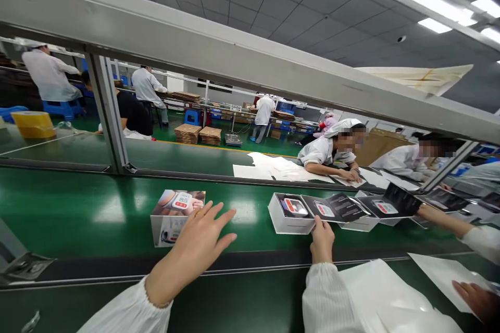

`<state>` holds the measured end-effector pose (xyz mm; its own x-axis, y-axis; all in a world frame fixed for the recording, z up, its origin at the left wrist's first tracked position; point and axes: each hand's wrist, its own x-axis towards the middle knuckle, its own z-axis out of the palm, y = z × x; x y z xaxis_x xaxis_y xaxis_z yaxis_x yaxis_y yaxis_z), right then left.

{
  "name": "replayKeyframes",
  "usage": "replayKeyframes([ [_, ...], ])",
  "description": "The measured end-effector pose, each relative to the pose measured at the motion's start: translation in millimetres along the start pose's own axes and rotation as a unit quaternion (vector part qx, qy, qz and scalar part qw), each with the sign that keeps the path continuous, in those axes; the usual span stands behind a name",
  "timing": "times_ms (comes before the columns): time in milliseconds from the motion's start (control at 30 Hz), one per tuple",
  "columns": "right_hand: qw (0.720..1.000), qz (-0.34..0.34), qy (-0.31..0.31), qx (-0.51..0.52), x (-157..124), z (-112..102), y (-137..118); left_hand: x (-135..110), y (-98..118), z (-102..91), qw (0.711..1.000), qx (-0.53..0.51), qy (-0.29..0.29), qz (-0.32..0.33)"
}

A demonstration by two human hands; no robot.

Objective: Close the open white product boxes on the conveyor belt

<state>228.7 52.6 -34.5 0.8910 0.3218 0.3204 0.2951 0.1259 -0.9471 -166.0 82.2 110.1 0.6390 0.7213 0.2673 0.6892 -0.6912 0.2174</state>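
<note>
My left hand (201, 239) is open, fingers spread, beside a closed printed box (162, 229) with a watch picture on its top. The hand overlaps that box's right side; whether it touches is unclear. My right hand (323, 242) has its fingers closed at the near right corner of an open white box (292, 226), where the black lid flap (346, 208) begins. Inside the open box lies a watch-like item (296, 207) with a red and white face. The flap is folded out to the right.
More open boxes (359, 225) stand in a row on the green belt (234, 200). A co-worker's arm (445, 220) reaches in from the right. White sheets (383, 291) lie at front right, near another person's hand (474, 296). A metal post (107, 114) rises behind the belt.
</note>
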Motion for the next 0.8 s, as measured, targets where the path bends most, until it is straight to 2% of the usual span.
replayKeyframes([
  [100,0.999,0.032,0.016,0.007,-9.9,6.8,-8.9,0.3,5.4,2.6,1.000,-0.012,-0.021,0.007],
  [167,1.000,0.028,-0.008,0.009,-20.3,11.9,-17.0,0.9,6.5,5.4,1.000,-0.015,-0.023,0.012],
  [300,0.992,0.000,-0.123,-0.013,-55.4,33.6,-33.7,2.0,5.6,12.1,0.999,-0.027,0.025,0.020],
  [400,0.979,-0.014,-0.203,-0.025,-88.9,54.2,-48.2,3.7,5.9,13.2,0.994,-0.048,0.094,0.000],
  [467,0.962,-0.038,-0.270,-0.019,-108.2,63.5,-58.4,5.4,6.8,12.0,0.988,-0.054,0.142,-0.019],
  [533,0.934,-0.081,-0.346,-0.029,-121.5,67.6,-67.3,7.6,7.4,11.0,0.986,-0.041,0.161,-0.034],
  [567,0.920,-0.104,-0.376,-0.045,-125.8,68.2,-70.8,8.7,7.2,11.1,0.987,-0.028,0.151,-0.045],
  [633,0.899,-0.136,-0.408,-0.084,-130.7,68.7,-75.1,11.2,4.8,13.8,0.993,0.008,0.086,-0.081],
  [733,0.891,-0.149,-0.418,-0.102,-134.9,71.9,-76.3,15.0,-6.1,25.2,0.989,0.042,-0.044,-0.135],
  [800,0.890,-0.146,-0.424,-0.084,-138.7,76.2,-75.1,17.3,-17.6,36.4,0.984,0.042,-0.090,-0.145],
])
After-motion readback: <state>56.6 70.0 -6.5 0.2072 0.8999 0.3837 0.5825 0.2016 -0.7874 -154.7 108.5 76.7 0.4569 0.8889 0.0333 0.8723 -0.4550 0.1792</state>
